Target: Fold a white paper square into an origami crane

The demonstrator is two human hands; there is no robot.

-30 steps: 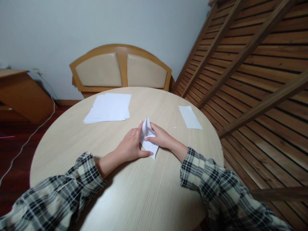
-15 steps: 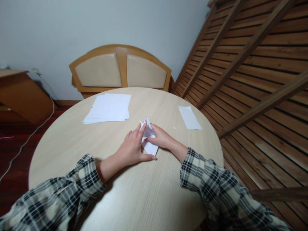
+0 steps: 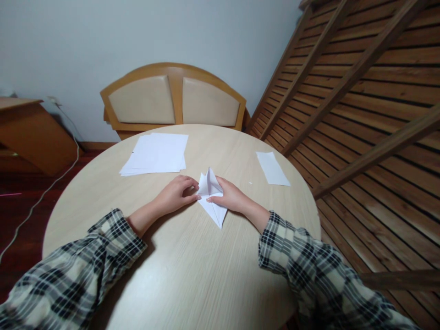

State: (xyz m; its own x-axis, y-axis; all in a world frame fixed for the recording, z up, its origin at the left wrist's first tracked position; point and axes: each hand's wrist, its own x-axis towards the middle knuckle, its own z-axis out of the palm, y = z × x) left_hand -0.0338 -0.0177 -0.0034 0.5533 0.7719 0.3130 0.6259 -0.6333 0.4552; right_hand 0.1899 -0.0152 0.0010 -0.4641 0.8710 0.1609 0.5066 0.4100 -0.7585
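A folded piece of white paper [image 3: 213,211] lies at the middle of the table, its long point toward me and its raised flaps standing at the far end. My right hand [image 3: 231,196] grips its right side, thumb pressed on top and the other fingers hidden behind it. At its left edge, the thumb and curled fingers of my left hand [image 3: 180,192] pinch the paper's corner.
The round wooden table [image 3: 192,275] carries a stack of white sheets [image 3: 156,153] at the back left. A white paper strip [image 3: 272,168] lies at the right, with a tiny paper scrap [image 3: 250,183] nearby. A headboard [image 3: 178,98] stands behind.
My left hand has moved left off the top of the folded paper to its left edge, uncovering the near point. The right hand has kept its hold.
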